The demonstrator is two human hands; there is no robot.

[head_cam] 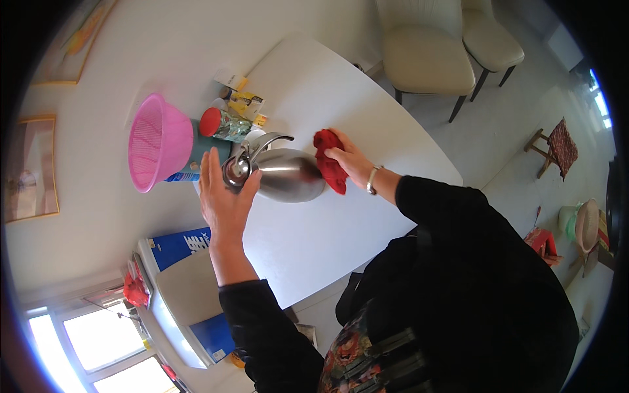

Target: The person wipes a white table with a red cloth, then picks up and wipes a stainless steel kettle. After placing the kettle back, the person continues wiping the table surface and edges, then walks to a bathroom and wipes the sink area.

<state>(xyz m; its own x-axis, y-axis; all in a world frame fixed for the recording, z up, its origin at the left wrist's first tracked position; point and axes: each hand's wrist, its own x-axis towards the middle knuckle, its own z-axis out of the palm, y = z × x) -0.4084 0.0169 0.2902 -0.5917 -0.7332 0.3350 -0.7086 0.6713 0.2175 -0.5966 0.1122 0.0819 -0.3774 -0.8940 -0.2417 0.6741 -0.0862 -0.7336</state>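
A stainless-steel vacuum jug (290, 174) with a curved handle and a shiny lid is over the white table (334, 236). My left hand (226, 191) is at the lid end, with thumb and fingers spread around the lid; whether it presses on the metal is hard to tell. A crumpled red cloth (330, 162) is gripped in my right hand (350, 156) and lies against the jug's lower end. A bracelet is on the right wrist.
Along the wall side stand a pink plastic basket (169, 140), a red-lidded jar (226, 125), a green container (209, 145) and several small boxes. Beige chairs (427, 59) stand beyond the far edge. A blue and white cabinet (172, 245) with a chair is at lower left. A small stool (560, 150) is at right.
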